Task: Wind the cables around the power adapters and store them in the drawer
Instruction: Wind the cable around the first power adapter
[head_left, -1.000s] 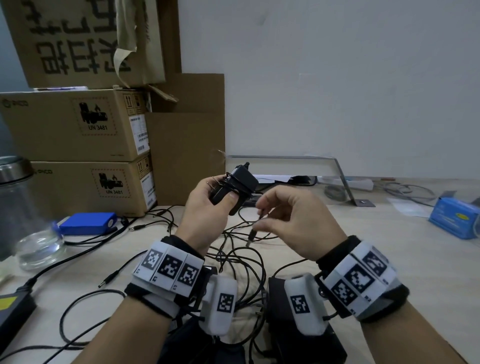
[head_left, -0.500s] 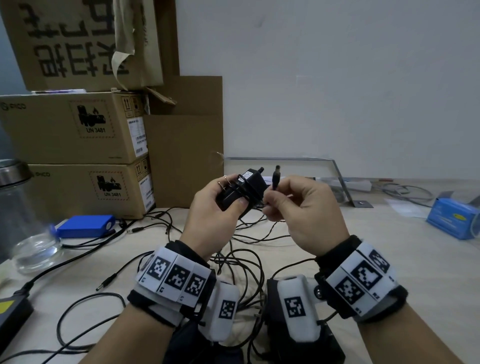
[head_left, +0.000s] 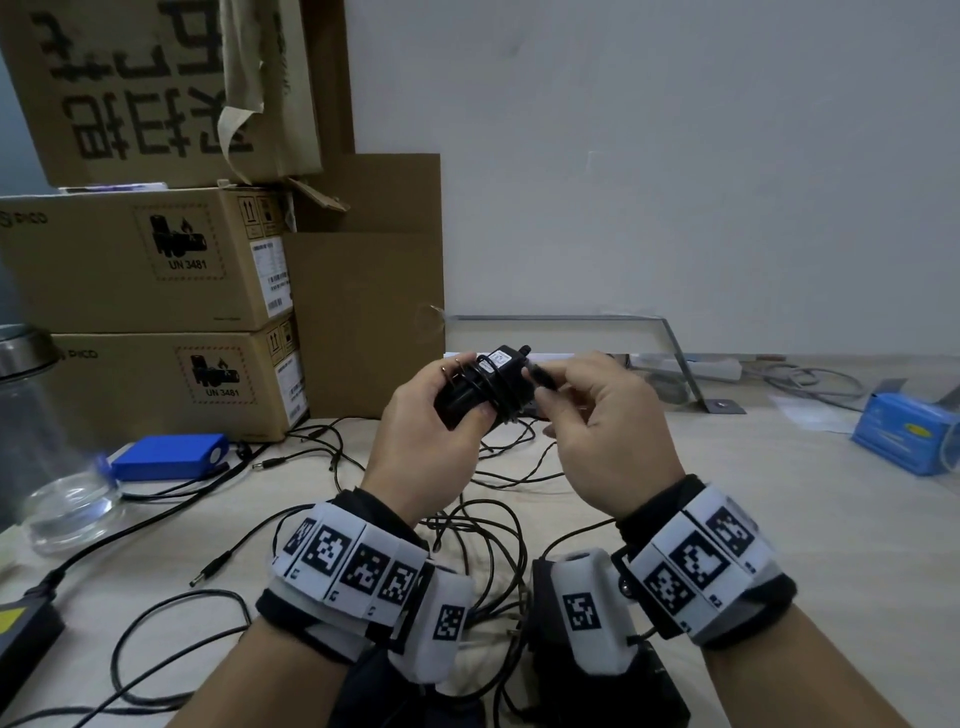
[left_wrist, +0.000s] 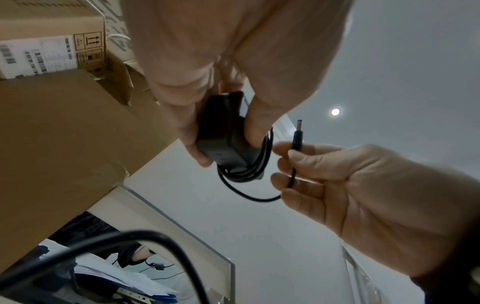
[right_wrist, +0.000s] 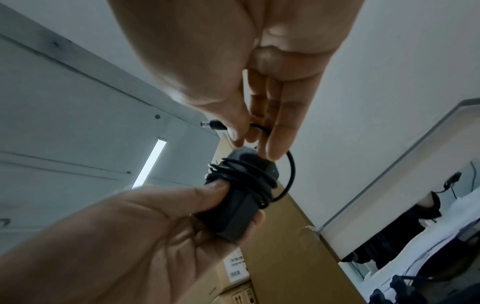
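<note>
Lowered beside the left hand-gripped adapter, right hand pinches the plug, thumb hiding its cable.

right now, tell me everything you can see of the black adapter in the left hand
The power adapter is a small black block that looks like matte plastic, with a white label on one face and metal prongs showing by the left hand. It is held up above the desk, the left thumb and fingers gripping its body. Its thin black cable is wound around it in several turns, with a short loose loop left. The right hand pinches the barrel plug at the cable's end, close beside the adapter.
</note>
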